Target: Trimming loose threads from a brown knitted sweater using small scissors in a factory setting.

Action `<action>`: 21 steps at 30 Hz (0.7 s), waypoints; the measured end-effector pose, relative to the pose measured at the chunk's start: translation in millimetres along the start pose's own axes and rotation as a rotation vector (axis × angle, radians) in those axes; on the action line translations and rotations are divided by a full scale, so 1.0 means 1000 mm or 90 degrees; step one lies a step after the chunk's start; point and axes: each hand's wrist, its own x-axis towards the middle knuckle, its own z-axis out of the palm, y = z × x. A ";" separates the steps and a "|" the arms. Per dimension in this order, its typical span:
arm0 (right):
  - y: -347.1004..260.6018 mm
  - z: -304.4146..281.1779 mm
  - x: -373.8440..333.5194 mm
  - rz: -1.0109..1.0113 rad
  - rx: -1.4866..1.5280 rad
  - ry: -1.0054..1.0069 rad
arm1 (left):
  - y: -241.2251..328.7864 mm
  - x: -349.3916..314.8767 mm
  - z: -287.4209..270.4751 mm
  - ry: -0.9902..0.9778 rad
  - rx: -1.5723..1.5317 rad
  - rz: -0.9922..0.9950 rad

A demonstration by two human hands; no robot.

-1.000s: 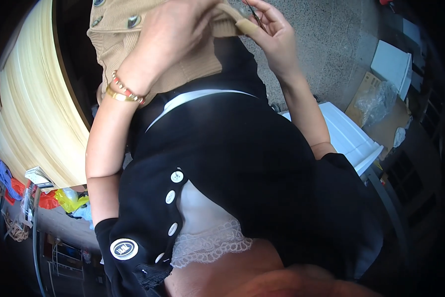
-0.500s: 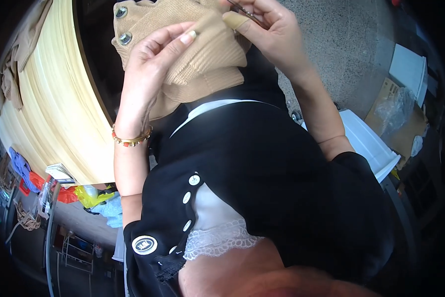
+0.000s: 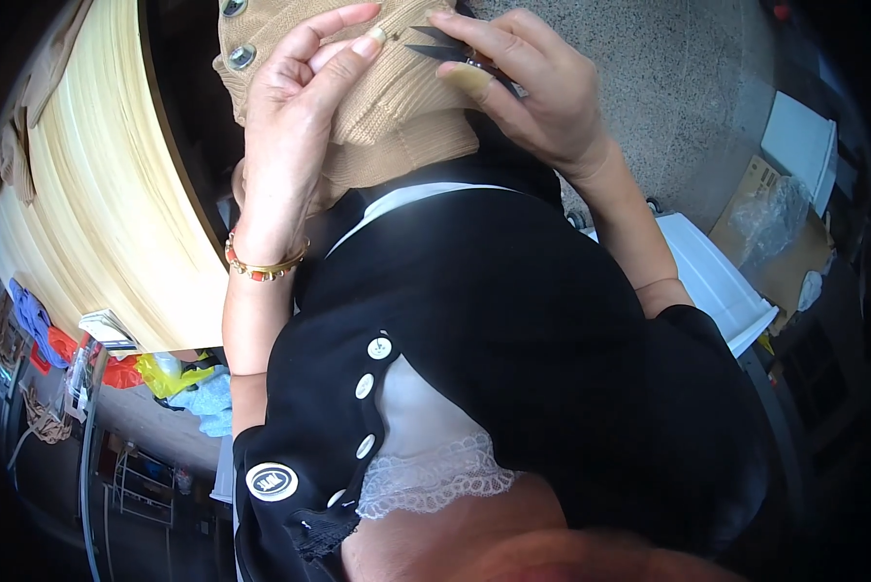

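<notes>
Tan knit garment [image 3: 397,107] pinched by left hand [image 3: 295,126]; right hand [image 3: 528,92] grips thread snips [image 3: 455,50].

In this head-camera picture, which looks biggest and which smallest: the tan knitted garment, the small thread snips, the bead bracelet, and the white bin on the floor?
1. Tan knitted garment
2. White bin, though it lies farther from the camera, so its true size is unsure
3. Bead bracelet and thread snips look about alike; I would not rank them.
</notes>
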 end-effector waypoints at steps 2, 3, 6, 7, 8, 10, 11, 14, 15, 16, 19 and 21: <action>0.005 0.003 -0.002 -0.050 -0.019 0.014 | 0.000 -0.001 0.001 0.002 0.007 0.012; 0.010 0.005 -0.003 -0.099 -0.039 0.030 | 0.000 -0.001 0.001 -0.005 0.000 0.019; 0.026 0.009 -0.013 -0.083 -0.101 -0.016 | 0.000 -0.001 0.003 -0.013 -0.003 0.038; 0.028 0.009 -0.014 -0.083 -0.102 -0.016 | -0.001 -0.001 0.004 -0.013 0.003 0.050; 0.030 0.011 -0.015 -0.094 -0.098 -0.009 | -0.001 -0.001 0.003 -0.012 0.003 0.050; 0.029 0.010 -0.015 -0.106 -0.094 -0.003 | -0.002 -0.002 0.002 -0.014 0.018 0.043; 0.024 0.008 -0.015 -0.076 -0.080 -0.027 | -0.002 -0.002 0.001 -0.013 0.017 0.043; 0.027 0.009 -0.016 -0.058 -0.062 -0.035 | -0.003 -0.002 0.001 -0.011 -0.017 0.053; 0.029 0.010 -0.016 -0.068 -0.059 -0.017 | -0.003 -0.002 0.002 -0.007 -0.024 0.047; 0.028 0.010 -0.015 -0.069 -0.059 -0.018 | -0.002 -0.002 0.003 -0.004 -0.031 0.041; 0.028 0.010 -0.013 -0.081 -0.067 -0.019 | -0.001 -0.004 0.004 0.000 -0.034 0.036; 0.028 0.010 -0.012 -0.080 -0.064 -0.024 | -0.004 -0.003 0.001 -0.002 -0.028 0.048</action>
